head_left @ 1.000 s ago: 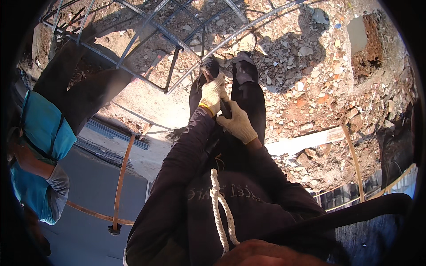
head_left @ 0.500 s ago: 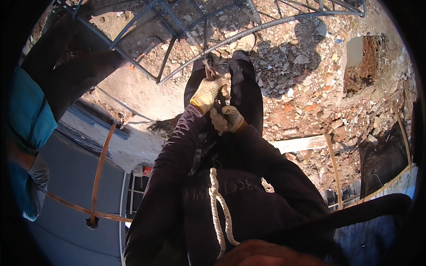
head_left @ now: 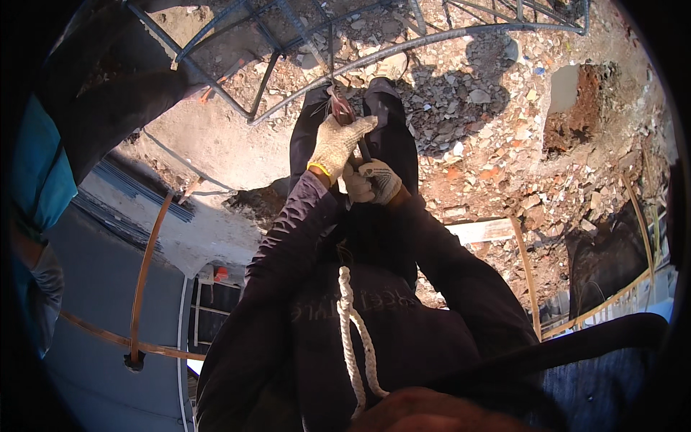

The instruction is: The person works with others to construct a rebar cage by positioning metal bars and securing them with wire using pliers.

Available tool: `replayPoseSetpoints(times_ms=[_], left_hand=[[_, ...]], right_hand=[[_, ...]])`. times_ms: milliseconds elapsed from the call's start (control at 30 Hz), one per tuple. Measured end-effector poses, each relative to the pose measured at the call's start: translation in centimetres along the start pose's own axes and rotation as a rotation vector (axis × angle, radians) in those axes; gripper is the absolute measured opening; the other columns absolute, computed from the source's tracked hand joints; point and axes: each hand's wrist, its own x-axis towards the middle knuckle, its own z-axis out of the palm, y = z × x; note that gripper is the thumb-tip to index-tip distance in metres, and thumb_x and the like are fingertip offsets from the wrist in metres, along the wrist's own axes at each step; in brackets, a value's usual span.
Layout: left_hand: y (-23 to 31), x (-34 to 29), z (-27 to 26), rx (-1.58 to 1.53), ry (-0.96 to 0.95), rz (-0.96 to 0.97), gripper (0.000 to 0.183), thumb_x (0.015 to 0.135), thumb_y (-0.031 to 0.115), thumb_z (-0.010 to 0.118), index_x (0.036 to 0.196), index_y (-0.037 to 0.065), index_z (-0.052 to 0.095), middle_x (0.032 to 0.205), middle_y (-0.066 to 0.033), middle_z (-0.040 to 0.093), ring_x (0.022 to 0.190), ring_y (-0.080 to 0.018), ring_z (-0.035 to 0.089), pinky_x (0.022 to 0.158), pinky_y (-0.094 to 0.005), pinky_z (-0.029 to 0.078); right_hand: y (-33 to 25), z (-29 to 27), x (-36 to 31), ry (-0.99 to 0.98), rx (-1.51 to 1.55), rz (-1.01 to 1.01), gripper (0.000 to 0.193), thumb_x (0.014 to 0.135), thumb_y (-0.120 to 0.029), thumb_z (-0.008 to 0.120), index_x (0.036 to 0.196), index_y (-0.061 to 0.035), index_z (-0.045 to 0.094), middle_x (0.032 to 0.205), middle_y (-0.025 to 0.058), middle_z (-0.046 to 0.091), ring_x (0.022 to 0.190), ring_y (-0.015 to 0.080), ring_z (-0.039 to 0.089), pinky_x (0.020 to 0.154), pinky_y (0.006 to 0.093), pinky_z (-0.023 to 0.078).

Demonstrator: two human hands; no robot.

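Both my hands wear pale knitted gloves and are close together in front of my dark trousers. My left hand (head_left: pixel 337 146), with a yellow cuff edge, is closed around the upper part of what look like pincers, its thumb stretched across. The reddish-brown head of the pincers (head_left: pixel 342 108) points away from me, with thin wire strands beside it. Lower and to the right, my right hand (head_left: pixel 380 180) is closed round the dark handle end; its grip is partly hidden. Just beyond the head runs the curved bar of a rebar cage (head_left: pixel 403 47).
Broken rubble (head_left: pixel 461 108) covers the ground ahead and right, with a square pit (head_left: pixel 576 108) at the far right. A co-worker's gloved hand (head_left: pixel 47 288) and blue garment are at the left. Wooden strips (head_left: pixel 147 277) cross a grey surface; thin steel rods (head_left: pixel 137 191) lie nearby.
My left hand has turned, its thumb now stretched to the right, and the pincers' head shows more plainly. My right hand has shifted slightly right. The view has moved a little.
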Motion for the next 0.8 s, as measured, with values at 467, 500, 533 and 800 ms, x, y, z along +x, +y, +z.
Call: replayPoseSetpoints(times_ms=[467,500,533,800], left_hand=[[-5.9,3.9,3.9,0.188,0.561,0.022,0.041,0.093,0.037,0.070,0.101,-0.003,0.062,0.080,-0.0133,0.067,0.066,-0.0228,0.065,0.062,-0.0370,0.052],[-5.6,3.8,4.1,0.287,0.632,0.082,0.042,0.092,0.038,0.072,0.098,-0.003,0.063,0.080,-0.0129,0.067,0.067,-0.0214,0.065,0.063,-0.0358,0.052],[-5.3,3.5,4.2,0.386,0.705,0.143,0.043,0.090,0.039,0.074,0.095,-0.003,0.064,0.079,-0.0125,0.067,0.068,-0.0200,0.065,0.064,-0.0346,0.052],[2.6,-2.6,0.4,0.084,0.050,0.085,0.046,0.079,0.038,0.083,0.092,-0.004,0.069,0.083,-0.0095,0.072,0.075,-0.0161,0.067,0.068,-0.0316,0.052]], right_hand=[[-0.8,4.5,0.4,0.744,-1.913,-0.494,0.044,0.085,-0.031,0.079,0.110,0.0018,0.063,0.096,0.0163,0.072,0.085,0.0249,0.072,0.073,0.0354,0.056],[-1.2,3.8,1.2,0.698,-1.945,-0.498,0.044,0.084,-0.031,0.079,0.109,0.0020,0.063,0.097,0.0163,0.072,0.086,0.0250,0.072,0.073,0.0354,0.056],[-1.4,3.2,1.8,0.650,-1.976,-0.501,0.043,0.084,-0.031,0.079,0.107,0.0022,0.064,0.098,0.0164,0.072,0.086,0.0250,0.072,0.073,0.0354,0.056],[1.4,3.9,1.2,0.021,0.100,-0.093,0.020,0.100,-0.027,0.057,0.090,-0.0098,0.058,0.071,-0.0027,0.044,0.053,0.0093,0.038,0.048,0.0275,0.032]])
